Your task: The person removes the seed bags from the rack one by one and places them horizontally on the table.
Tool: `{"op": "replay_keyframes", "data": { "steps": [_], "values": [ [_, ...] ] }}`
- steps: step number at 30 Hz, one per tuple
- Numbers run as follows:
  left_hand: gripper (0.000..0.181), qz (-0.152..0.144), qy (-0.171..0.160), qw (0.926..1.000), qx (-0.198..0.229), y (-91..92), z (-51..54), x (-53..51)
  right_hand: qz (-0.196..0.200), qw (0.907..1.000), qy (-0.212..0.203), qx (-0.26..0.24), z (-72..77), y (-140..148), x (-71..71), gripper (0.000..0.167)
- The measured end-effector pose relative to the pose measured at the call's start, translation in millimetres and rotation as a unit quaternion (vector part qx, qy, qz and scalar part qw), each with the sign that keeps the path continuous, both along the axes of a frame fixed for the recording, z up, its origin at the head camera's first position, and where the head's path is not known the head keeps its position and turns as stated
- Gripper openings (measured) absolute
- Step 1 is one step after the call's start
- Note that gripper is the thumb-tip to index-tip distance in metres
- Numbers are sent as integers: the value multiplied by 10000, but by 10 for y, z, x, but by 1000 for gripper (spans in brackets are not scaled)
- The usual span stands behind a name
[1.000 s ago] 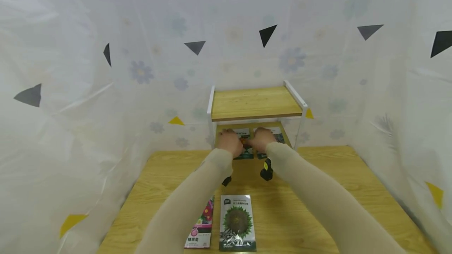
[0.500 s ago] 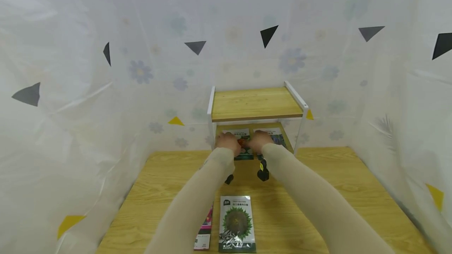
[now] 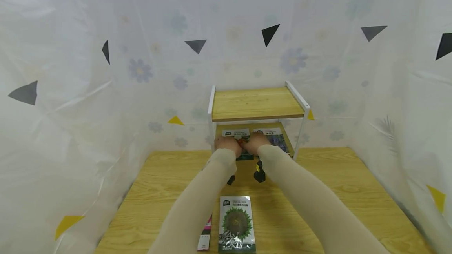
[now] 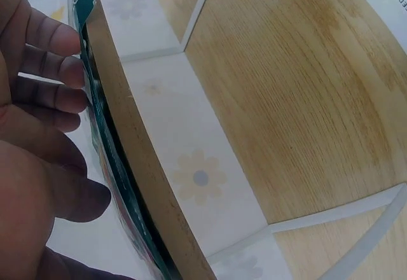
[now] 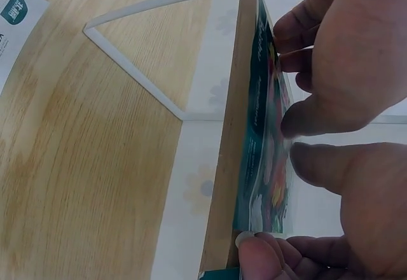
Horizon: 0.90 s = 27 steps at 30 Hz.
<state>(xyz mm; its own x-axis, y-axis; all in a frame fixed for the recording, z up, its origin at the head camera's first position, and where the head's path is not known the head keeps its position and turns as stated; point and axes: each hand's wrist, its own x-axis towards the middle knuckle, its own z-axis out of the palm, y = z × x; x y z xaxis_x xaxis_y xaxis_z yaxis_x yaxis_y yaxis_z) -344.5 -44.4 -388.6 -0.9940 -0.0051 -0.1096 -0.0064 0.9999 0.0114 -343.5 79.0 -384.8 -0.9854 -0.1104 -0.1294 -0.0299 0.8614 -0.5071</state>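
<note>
On the table (image 3: 321,179), before the shelf unit (image 3: 257,103), we take the green-ringed packet (image 3: 236,222) and pink-banded packet (image 3: 205,236) as left. On the lower board (image 5: 236,95) we judge the purple-printed packet (image 3: 277,141) done, the red-flowered packet (image 5: 272,153) nearly; left hand (image 3: 227,145) and right hand (image 3: 256,143) touch it, fingers (image 5: 294,35) bent, pinching or not we cannot tell.

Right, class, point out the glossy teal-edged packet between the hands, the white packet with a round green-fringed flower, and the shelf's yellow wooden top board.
Teal-edged packet (image 5: 272,153): right wrist view, on its flower picture.
White packet (image 3: 236,224): head view, on the printed flower.
Top board (image 3: 257,104): head view, middle of its upper face.
</note>
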Motion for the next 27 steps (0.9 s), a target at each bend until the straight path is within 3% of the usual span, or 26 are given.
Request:
{"op": "replay_keyframes", "data": {
  "steps": [9,20,27],
  "values": [
    [52,276,-27,9995,163,48,-16,32,36,9993,103,344,-42,-33,-15,78],
    [44,72,-121,9999,-60,48,-10,41,15,9990,84,428,3,-60,10,82],
    [53,374,-404,9983,178,37,39,20,-47,9990,6,449,14,-97,17,77]
  ]
}}
